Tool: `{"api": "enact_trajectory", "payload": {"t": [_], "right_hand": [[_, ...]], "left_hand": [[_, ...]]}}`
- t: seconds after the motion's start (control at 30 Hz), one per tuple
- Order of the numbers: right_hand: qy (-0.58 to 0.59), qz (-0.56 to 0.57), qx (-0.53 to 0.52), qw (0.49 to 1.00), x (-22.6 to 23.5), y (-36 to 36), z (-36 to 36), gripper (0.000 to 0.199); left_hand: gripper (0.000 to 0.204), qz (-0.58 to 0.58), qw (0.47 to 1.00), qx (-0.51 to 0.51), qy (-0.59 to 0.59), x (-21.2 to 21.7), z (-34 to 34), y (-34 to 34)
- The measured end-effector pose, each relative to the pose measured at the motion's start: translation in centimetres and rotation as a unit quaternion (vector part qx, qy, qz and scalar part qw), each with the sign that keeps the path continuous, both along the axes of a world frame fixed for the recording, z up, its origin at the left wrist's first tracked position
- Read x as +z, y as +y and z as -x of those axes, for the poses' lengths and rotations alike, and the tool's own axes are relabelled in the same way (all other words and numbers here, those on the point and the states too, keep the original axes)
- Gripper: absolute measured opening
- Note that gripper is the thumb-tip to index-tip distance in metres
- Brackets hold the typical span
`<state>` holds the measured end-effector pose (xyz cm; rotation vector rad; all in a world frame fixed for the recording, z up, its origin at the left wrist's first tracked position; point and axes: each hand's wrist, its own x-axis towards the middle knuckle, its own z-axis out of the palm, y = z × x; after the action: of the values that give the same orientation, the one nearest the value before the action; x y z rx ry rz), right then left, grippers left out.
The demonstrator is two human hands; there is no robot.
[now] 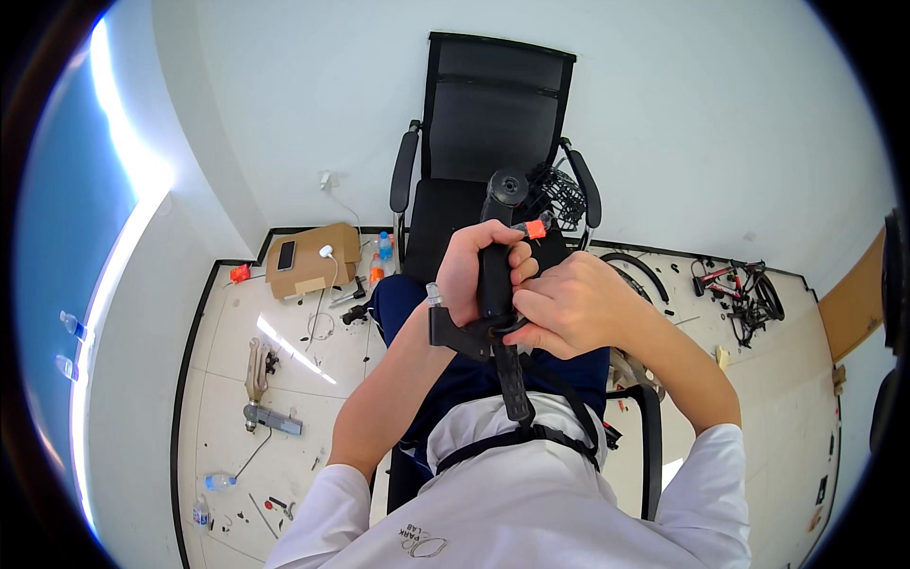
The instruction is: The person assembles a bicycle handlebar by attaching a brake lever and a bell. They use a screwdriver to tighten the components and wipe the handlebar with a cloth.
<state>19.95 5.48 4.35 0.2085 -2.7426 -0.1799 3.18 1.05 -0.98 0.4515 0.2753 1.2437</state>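
In front of my lap I hold a long black part with a round, ringed end [509,186] and a dark ribbed grip-like lower end [513,391]. Its exact kind I cannot tell. My left hand [466,268] is wrapped around its thick middle. My right hand [572,303] is closed against its lower right side, thumb and fingers pressed together near the joint. A flat black bracket [459,334] sticks out to the left below my left hand. Close to my left wrist shows a clear tip [434,293], and an orange and clear piece [536,229] juts out above my fingers.
A black mesh office chair [493,114] faces me, with a black wire basket [556,197] on its seat. Left on the floor are cardboard [332,248] with a phone [286,254], bottles [376,269] and metal parts [256,379]. A red bicycle frame [725,284] lies at the right.
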Motion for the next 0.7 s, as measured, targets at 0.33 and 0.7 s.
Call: {"api": "enact_trajectory", "payload": {"t": [0.33, 0.7], "right_hand": [[-0.025, -0.027, -0.005, 0.999, -0.4, 1.3, 1.1, 0.047], [-0.033, -0.033, 0.063, 0.997, 0.0, 1.6, 0.7, 0.046]], "left_hand": [[0.026, 0.039, 0.998, 0.023, 0.05, -0.3, -0.1, 0.1], [0.028, 0.015, 1.0, -0.015, 0.021, -1.1, -0.2, 1.0]]}}
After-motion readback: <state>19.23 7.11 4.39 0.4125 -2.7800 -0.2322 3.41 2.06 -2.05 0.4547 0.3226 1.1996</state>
